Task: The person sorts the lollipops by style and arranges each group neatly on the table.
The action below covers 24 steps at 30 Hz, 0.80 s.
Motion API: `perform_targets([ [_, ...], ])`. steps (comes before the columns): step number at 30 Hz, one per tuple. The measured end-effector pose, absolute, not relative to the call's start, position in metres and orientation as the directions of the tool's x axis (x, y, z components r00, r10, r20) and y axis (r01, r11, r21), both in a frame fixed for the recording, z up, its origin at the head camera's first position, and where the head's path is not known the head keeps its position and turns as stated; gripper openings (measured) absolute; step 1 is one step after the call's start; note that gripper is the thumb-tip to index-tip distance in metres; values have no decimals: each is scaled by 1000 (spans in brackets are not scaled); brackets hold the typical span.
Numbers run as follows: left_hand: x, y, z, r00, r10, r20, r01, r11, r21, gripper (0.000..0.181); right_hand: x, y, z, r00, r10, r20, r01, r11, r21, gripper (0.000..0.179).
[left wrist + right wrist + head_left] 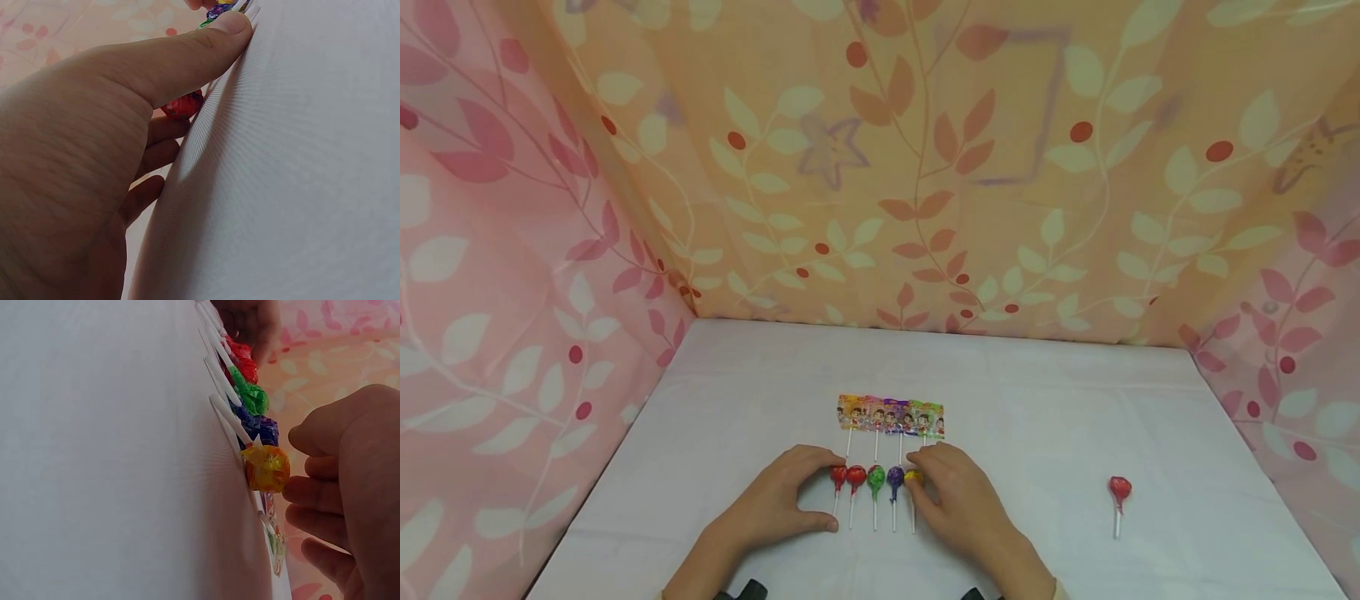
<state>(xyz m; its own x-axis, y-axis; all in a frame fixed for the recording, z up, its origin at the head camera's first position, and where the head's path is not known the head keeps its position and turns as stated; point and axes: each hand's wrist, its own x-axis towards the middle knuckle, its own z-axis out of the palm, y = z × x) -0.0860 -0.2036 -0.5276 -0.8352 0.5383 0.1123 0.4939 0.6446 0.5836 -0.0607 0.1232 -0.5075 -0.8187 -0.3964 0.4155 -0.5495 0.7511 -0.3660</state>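
A row of round wrapped lollipops lies side by side between my hands: two red lollipops [856, 476], a green one [876, 477], a purple one [895, 477] and a yellow one [269, 470]. At the left end, my left hand [775, 504] has its thumb near the outer red lollipop's stick and its fingertips by the candy head. My right hand [964, 505] is beside the yellow lollipop, partly covering it in the head view. In the right wrist view, its thumb stands apart from the fingers, with fingertips close to the yellow candy; contact is hard to tell.
Just behind the row lie several flat lollipops in printed wrappers [891, 415], sticks toward me. A separate red lollipop [1120, 487] lies far right on the white tablecloth [760, 375]. Patterned curtains [917, 167] enclose the back and sides.
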Motion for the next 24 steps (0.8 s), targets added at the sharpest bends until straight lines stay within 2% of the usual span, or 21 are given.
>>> perform_targets([
  [14,-86,-204,-525,-836,538,106,491,648,583,84,-54,144,-508,-810,-410,420,-557,761,-332,38],
  [24,-85,-205,-527,-834,541,110,495,643,585,83,-48,173,-514,-776,-413,477,-583,758,-293,43],
])
